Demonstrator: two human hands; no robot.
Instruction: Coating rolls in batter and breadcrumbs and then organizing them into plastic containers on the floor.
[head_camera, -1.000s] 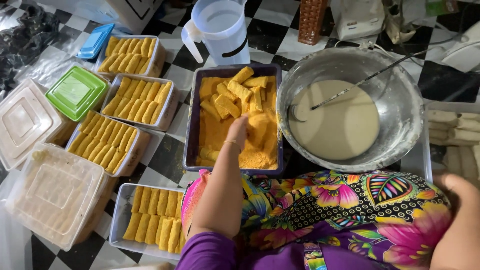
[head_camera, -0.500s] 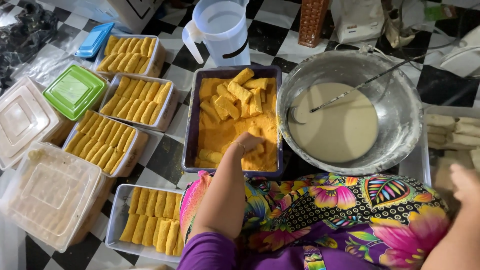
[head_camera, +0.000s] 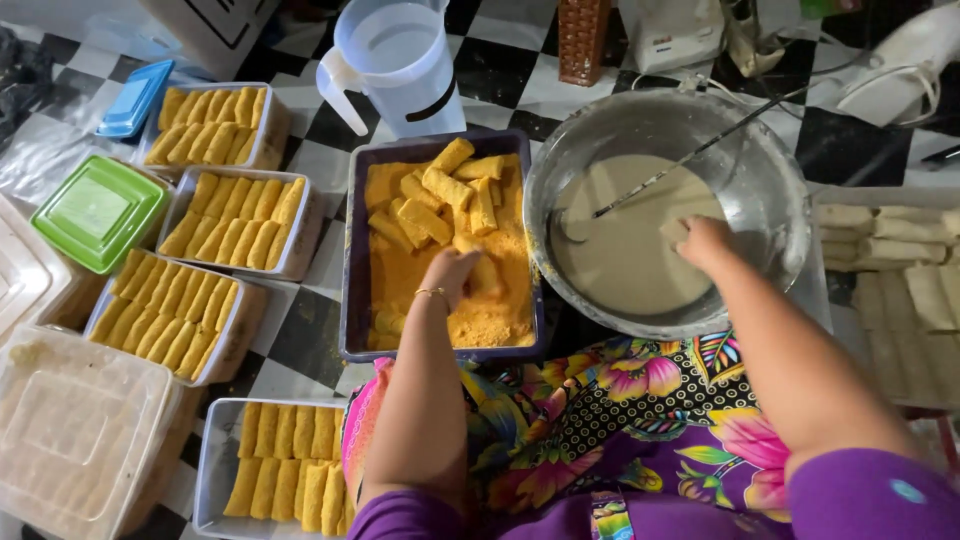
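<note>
In crumb tray (head_camera: 356, 250), roll (head_camera: 487, 275) under L hand (head_camera: 450, 275), axis hidden

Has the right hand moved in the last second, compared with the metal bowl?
Yes. The right hand has come up and to the left from the lower right edge of the view, and is now over the batter in the metal bowl.

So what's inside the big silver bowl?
The bowl holds pale batter and a long-handled utensil leaning in it. The right hand dips a pale piece there. Anything under the batter is hidden.
</note>
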